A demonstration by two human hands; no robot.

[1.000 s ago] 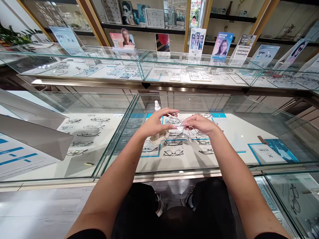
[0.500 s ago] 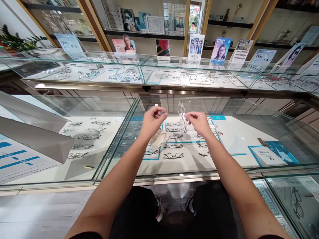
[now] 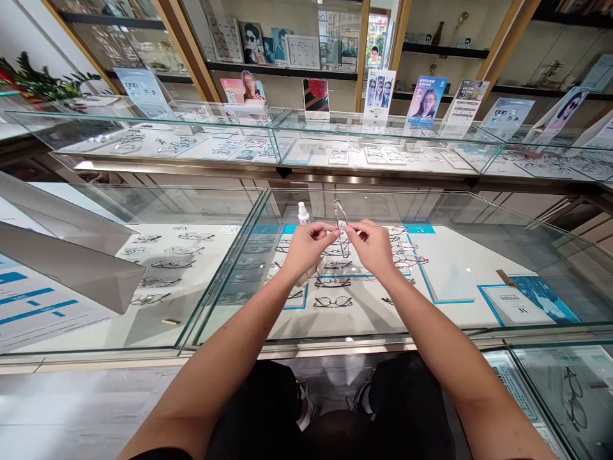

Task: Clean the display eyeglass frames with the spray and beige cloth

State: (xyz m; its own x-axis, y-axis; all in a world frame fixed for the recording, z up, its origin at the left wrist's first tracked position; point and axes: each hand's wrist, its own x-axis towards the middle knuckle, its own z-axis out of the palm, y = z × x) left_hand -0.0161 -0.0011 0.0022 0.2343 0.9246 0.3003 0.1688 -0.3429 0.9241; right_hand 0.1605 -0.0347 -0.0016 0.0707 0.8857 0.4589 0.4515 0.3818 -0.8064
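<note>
Thin-rimmed, clear-lensed eyeglasses (image 3: 340,212) observed with long axis near upright, pinched about mid-frame between the bare left hand (image 3: 307,248) and bare right hand (image 3: 373,248), neither appreciably nearer.

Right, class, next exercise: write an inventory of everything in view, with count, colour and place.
Held glasses: one pair, pale, between both hands
Bottle: one, white, beyond left hand
Crumpled item: one, cream, by left hand
Displayed glasses: many, dark and light, inside cases
Display cases: several, clear glass, front and back
Stand-up cards: several, mixed colours, rear case
Striped panel: one, white and blue, left
Plant: green, far left, count unclear
Vase: one, brown, back shelf
Trousers: black, below
Shoes: two, partly hidden, below
Hands: two, bare, centre
</note>
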